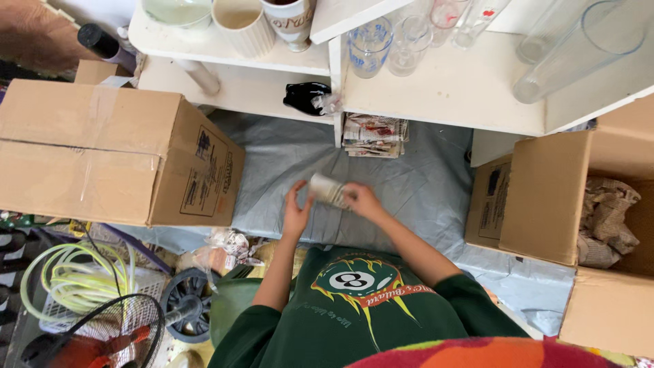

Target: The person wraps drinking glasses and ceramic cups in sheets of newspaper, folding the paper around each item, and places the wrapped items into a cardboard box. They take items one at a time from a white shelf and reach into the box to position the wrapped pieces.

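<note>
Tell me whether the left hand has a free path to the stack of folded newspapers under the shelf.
Probably yes: the left hand touches the wrapped cup, and only bare grey sheet lies between it and the newspapers.

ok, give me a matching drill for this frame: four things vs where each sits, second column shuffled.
Things:
1. small pale cup
2. stack of folded papers
3. crumpled paper
4. clear drinking glasses

Places:
A. inside the open cardboard box at right
B. on the white shelf
C. between the left hand and right hand
D. on the grey sheet, under the shelf edge

Pairs: 1-C, 2-D, 3-A, 4-B
</note>
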### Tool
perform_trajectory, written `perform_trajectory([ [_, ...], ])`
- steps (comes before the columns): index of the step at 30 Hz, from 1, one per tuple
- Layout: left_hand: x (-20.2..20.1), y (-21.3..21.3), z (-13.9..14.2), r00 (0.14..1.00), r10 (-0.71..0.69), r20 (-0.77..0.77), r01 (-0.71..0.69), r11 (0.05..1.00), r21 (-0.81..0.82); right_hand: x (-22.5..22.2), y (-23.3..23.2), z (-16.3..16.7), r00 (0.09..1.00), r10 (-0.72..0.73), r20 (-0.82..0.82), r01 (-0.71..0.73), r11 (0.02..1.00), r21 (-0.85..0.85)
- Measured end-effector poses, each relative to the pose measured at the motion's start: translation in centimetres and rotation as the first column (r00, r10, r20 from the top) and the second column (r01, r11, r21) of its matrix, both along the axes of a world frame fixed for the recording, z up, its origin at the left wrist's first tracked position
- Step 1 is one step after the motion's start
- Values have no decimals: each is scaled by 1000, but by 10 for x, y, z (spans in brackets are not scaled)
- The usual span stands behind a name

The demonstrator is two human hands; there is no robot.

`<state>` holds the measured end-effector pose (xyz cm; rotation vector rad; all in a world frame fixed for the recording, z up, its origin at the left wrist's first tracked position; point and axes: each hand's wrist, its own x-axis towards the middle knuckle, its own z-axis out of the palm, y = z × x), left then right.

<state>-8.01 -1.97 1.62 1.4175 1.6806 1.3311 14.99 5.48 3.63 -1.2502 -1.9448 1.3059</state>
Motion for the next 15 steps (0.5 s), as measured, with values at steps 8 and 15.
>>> perform_trajectory([
  [8,38,28,-4,903,-122,411,116,992,39,56,100,71,595,-642,-483,623,749,-228],
  [15,72,24,0,773,-227,592,353,930,-105,19,173,95,784,-507,-357,607,747,272],
])
